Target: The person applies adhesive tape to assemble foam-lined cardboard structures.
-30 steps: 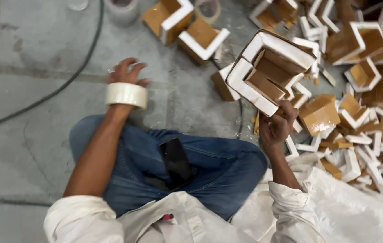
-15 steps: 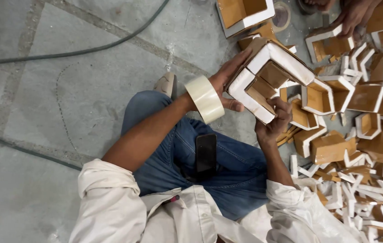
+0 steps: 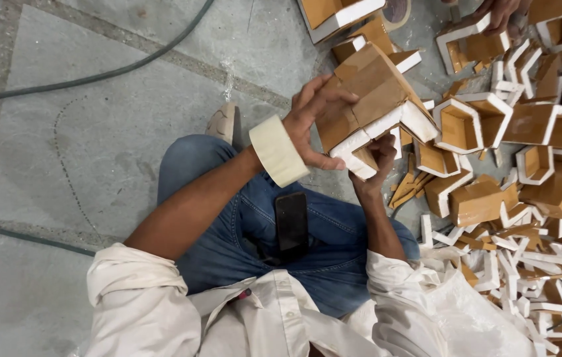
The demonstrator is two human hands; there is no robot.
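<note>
Block (image 3: 373, 92) turned, tan side up; L hand (image 3: 314, 122) now gripping; R hand (image 3: 376, 162) beneath.

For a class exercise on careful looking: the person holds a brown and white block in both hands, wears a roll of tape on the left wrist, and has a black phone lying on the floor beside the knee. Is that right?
Not quite. The head view shows the phone lying on the person's lap, on the jeans, not on the floor. The rest holds: both the left hand and the right hand hold the block, and the tape sits on the left wrist.

Tan-and-white foam piece (image 3: 373, 99), cream tape roll (image 3: 279, 151), blue jeans (image 3: 334, 244)
</note>
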